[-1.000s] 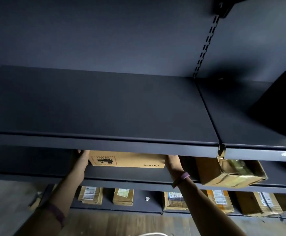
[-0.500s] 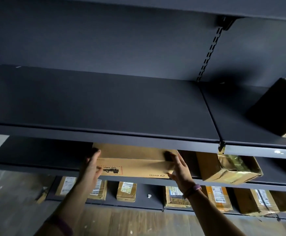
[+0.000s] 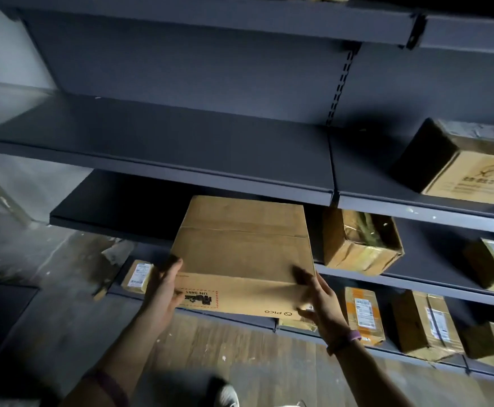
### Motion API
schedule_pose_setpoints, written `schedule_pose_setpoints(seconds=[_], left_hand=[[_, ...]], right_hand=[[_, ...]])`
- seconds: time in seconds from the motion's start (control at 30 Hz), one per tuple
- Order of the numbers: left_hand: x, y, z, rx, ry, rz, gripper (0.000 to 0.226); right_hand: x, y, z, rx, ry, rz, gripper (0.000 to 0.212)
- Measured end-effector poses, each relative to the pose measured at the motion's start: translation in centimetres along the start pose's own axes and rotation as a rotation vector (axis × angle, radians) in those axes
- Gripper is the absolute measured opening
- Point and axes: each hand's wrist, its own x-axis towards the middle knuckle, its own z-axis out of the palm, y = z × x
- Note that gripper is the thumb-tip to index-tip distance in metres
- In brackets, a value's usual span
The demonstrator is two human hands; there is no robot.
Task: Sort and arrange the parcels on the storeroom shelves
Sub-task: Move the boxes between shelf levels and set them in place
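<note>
1. A flat cardboard box (image 3: 243,254) lies partly on the middle shelf (image 3: 107,207). Its near part juts past the shelf's front edge, and the front face shows an upside-down "PICO" print and a red-bordered UN label.
2. The left hand (image 3: 163,292) holds the box's 7 o'clock corner, its grip curled round the left edge.
3. The right hand (image 3: 319,301), with a purple wristband (image 3: 345,340) at the wrist, holds the 5 o'clock corner. Its grip pinches the box, with blurred fingers on top and the thumb on the front face.
4. At the box's 3 o'clock, on the same shelf, a crumpled box (image 3: 360,245) sits just beside it.
5. At 2 o'clock, a printed carton (image 3: 460,168) stands on the upper shelf (image 3: 166,148).
6. Labelled parcels (image 3: 363,314) sit on the lowest shelf (image 3: 240,318) at 4 and 8 o'clock, above a wooden floor (image 3: 240,353).
</note>
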Motion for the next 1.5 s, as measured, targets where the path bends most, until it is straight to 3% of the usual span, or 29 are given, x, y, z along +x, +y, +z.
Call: schedule_pose_setpoints(seconds=[0.1, 0.23, 0.3, 0.37, 0.5, 0.53, 0.63, 0.73, 0.97, 1.07, 1.23, 1.4, 1.5], left_hand=[[-3.8, -1.1, 0.0, -0.003, -0.017, -0.021, 0.080], [-6.8, -2.4, -0.2, 0.034, -0.040, -0.050, 0.081], [-7.4, -2.4, -0.7, -0.099, -0.087, -0.081, 0.063], [-7.3, -2.3, -1.4, -0.319, -0.102, -0.225, 0.037], [-7.6, -1.9, -2.4, -0.378, -0.190, -0.275, 0.028], [-7.9, -1.7, -2.6, -0.388, -0.204, -0.252, 0.034], [-8.0, -1.5, -3.2, -0.394, -0.210, -0.154, 0.081], [-8.4, -1.0, -3.4, -0.353, -0.271, -0.096, 0.075], [-9.1, -1.5, -3.3, -0.443, -0.230, -0.058, 0.108], [-8.8, -1.9, -3.2, -0.416, -0.205, -0.018, 0.102], [-9.2, 0.1, -3.4, -0.404, -0.142, 0.034, 0.068], [-9.8, 2.7, -4.4, -0.542, -0.196, -0.155, 0.104], [-10.2, 3.8, -4.4, -0.631, -0.175, -0.233, 0.088]], right_hand=[[-3.4, 0.9, -1.3, 0.012, -0.018, -0.004, 0.019], [-6.5, 1.8, -2.6, 0.015, -0.043, -0.001, 0.020], [-7.6, 1.8, -3.5, 0.040, -0.086, -0.027, 0.021], [-8.1, 1.9, -4.8, 0.067, -0.137, -0.036, 0.026], [-8.1, 2.3, -7.1, 0.061, -0.267, -0.068, 0.045], [-8.0, 2.4, -7.4, 0.063, -0.269, -0.073, 0.048], [-7.9, 3.0, -7.9, 0.125, -0.262, -0.114, 0.051], [-8.5, 2.9, -8.3, 0.127, -0.263, -0.191, 0.054], [-9.9, -0.8, -8.4, -0.089, -0.327, -0.299, 0.099], [-10.5, -2.7, -7.1, -0.118, -0.294, -0.425, 0.084], [-10.3, -2.7, -6.2, -0.082, -0.168, -0.523, 0.060], [-10.0, -2.3, -6.5, -0.148, -0.091, -0.601, 0.061], [-10.2, -2.3, -6.2, -0.195, -0.058, -0.623, 0.059]])
